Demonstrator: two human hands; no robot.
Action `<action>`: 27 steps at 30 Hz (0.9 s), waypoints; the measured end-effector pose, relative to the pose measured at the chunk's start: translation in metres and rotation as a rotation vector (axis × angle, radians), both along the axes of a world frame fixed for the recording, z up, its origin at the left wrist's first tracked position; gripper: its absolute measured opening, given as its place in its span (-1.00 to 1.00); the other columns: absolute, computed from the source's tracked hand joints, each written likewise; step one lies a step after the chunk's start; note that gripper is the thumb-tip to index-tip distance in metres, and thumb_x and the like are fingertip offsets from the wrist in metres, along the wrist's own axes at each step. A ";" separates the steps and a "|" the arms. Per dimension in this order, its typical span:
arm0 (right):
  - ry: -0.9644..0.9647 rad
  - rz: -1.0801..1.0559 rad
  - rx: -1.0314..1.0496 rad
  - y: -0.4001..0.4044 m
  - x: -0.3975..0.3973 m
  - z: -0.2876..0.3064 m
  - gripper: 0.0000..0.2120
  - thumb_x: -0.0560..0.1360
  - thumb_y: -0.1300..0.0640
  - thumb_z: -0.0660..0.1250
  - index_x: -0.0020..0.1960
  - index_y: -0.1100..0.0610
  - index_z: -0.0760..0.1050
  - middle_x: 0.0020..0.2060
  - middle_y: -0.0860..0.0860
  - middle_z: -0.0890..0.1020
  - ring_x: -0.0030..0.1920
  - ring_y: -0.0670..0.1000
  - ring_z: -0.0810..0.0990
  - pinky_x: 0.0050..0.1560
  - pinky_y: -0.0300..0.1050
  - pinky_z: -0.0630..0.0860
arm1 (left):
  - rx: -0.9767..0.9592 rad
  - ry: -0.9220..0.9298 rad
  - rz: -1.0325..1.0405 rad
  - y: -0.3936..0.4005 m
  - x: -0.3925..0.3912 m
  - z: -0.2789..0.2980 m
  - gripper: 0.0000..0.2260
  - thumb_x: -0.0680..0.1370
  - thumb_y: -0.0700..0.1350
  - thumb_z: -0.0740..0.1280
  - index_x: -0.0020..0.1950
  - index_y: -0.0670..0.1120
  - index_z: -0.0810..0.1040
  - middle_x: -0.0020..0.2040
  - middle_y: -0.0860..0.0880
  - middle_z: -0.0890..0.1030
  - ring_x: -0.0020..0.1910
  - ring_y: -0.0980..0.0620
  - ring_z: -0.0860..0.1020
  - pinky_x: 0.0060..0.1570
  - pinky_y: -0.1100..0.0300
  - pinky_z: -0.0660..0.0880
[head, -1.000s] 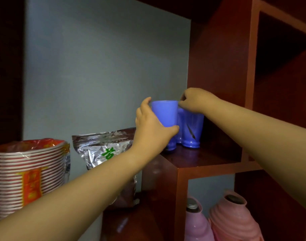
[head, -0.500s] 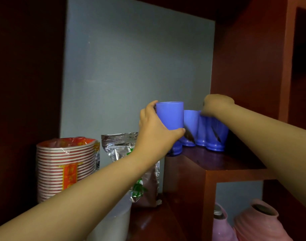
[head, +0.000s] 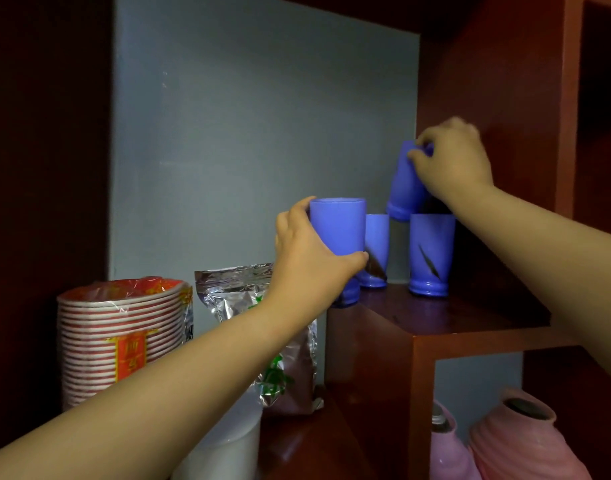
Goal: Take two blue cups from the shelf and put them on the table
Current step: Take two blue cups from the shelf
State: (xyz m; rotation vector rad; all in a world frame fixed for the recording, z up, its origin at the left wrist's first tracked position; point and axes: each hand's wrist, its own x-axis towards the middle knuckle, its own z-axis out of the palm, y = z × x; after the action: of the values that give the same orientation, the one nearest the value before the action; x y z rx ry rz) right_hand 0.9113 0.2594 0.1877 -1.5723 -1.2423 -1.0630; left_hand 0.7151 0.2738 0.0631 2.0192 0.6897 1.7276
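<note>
Several blue cups are on or over a dark red wooden shelf [head: 446, 317]. My left hand [head: 311, 261] is wrapped around the nearest blue cup [head: 338, 226], which stands upright at the shelf's left front edge. My right hand [head: 453, 161] pinches the rim of a second blue cup [head: 406, 188], which hangs tilted in the air above the shelf. Two more blue cups stay on the shelf: one [head: 377, 244] behind the left cup and one [head: 430, 251] under my right wrist, each with a dark mark on its side.
Left of the shelf stand a wrapped stack of red-and-white paper bowls [head: 120, 330], a silver foil bag [head: 262, 323] and a white container [head: 228, 448]. Two pink ribbed flasks [head: 519, 441] sit in the compartment below. A grey back wall [head: 262, 133] and red side panels enclose the space.
My right hand has lifted a blue cup off the shelf, up and tilted. My left hand keeps its hold on the front cup. The view has shifted left.
</note>
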 end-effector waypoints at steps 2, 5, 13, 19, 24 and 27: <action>-0.050 0.143 0.224 -0.013 -0.005 -0.001 -0.70 0.49 0.07 0.22 0.09 0.24 0.54 0.21 0.24 0.47 0.22 0.24 0.43 0.22 -0.13 0.29 | 0.010 -0.024 -0.005 0.000 0.003 0.002 -0.27 0.26 -0.12 0.51 0.36 -0.04 0.28 0.20 0.04 0.26 0.27 -0.05 0.41 0.27 -0.01 0.43; 0.007 0.372 0.456 -0.030 -0.018 -0.004 -0.69 0.50 0.09 0.17 0.10 0.26 0.50 0.31 0.22 0.40 0.34 0.12 0.40 0.28 -0.38 0.22 | 0.006 -0.071 -0.037 0.002 0.008 0.006 -0.27 0.26 -0.14 0.50 0.37 -0.02 0.27 0.24 0.01 0.30 0.27 -0.08 0.43 0.26 -0.05 0.43; 0.199 0.511 0.301 -0.051 -0.024 -0.028 -0.78 0.49 0.09 0.23 0.06 0.15 0.52 0.02 0.03 0.40 -0.19 -0.29 0.37 0.00 -0.48 0.27 | -0.198 -0.168 -0.279 0.012 0.024 0.008 -0.37 0.29 -0.23 0.51 0.26 0.00 0.31 0.09 -0.04 0.56 -0.10 0.07 0.59 -0.30 0.37 0.53; 0.192 0.440 0.003 -0.059 -0.022 -0.055 -0.96 0.38 0.08 0.28 -0.18 0.01 0.49 -0.11 0.06 0.47 -0.30 -0.19 0.40 -0.25 -0.51 0.27 | -0.267 -0.165 -0.346 0.012 0.026 0.008 -0.38 0.31 -0.32 0.46 0.31 -0.06 0.32 -0.05 -0.02 0.55 -0.33 0.13 0.57 -0.52 0.36 0.44; 0.350 0.521 -0.022 -0.064 -0.016 -0.064 -0.86 0.32 0.10 0.37 -0.18 0.01 0.43 -0.13 0.10 0.52 -0.31 -0.09 0.42 -0.24 -0.23 0.35 | -0.328 -0.175 -0.452 0.005 0.023 0.009 -0.40 0.36 -0.38 0.43 0.33 -0.13 0.31 -0.08 -0.09 0.55 -0.55 0.16 0.59 -0.60 0.35 0.43; 0.454 0.576 0.010 -0.068 -0.012 -0.068 -0.74 0.32 0.14 0.45 -0.04 0.04 0.45 -0.17 -0.02 0.53 -0.28 -0.14 0.47 -0.28 -0.35 0.43 | -0.308 -0.145 -0.425 0.004 0.023 0.008 -0.37 0.33 -0.32 0.47 0.35 -0.11 0.33 0.03 -0.10 0.57 -0.38 0.14 0.62 -0.51 0.34 0.47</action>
State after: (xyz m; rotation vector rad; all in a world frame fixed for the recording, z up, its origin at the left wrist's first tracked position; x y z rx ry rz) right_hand 0.8989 0.1916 0.1194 -1.2357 -1.2474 -0.3215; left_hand 0.7384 0.2778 0.0714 1.6652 0.4102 1.4045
